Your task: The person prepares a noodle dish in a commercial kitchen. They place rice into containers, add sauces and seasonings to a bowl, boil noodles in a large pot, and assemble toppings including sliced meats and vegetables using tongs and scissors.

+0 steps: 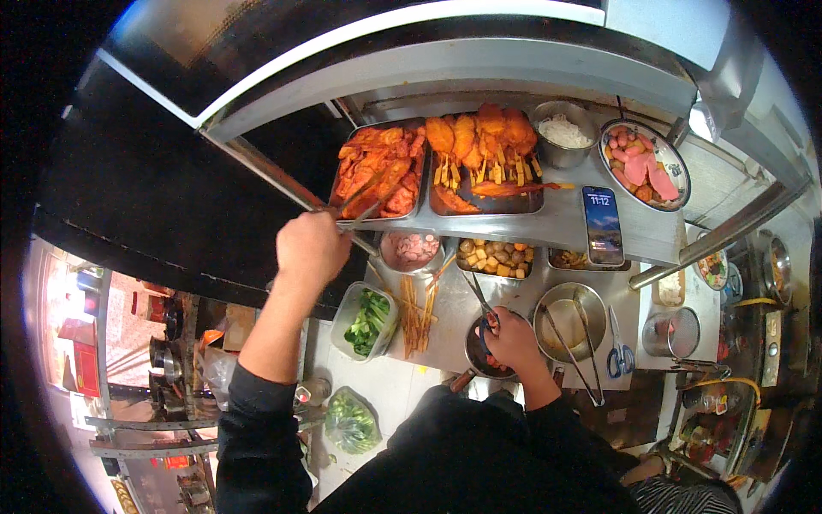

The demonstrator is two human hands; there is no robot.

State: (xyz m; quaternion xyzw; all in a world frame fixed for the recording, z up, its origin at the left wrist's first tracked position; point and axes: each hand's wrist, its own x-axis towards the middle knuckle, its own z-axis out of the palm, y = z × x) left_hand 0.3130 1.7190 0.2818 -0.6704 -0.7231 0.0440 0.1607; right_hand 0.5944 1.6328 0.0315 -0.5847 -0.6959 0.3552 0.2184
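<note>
My left hand [309, 247] grips metal tongs [367, 196], whose arms reach over a steel tray of red-coated meat pieces [376, 168]. Whether the tongs hold a piece is not clear. In my right hand [514, 339] are scissors [476, 290], blades pointing up and away from me. Below that hand sits a round pan [471, 352] with a wooden handle and some reddish food, partly covered by the hand. Beside the red meat, a second tray [507, 204] carries browned meat on wooden skewers.
A phone [602, 225] lies on the upper shelf, near a steel bowl of white shreds [564, 132] and a plate of sausages [644, 167]. Lower down are greens in a tub [367, 321], loose skewers [417, 315], a pot with tongs [570, 315] and blue-handled scissors [620, 350].
</note>
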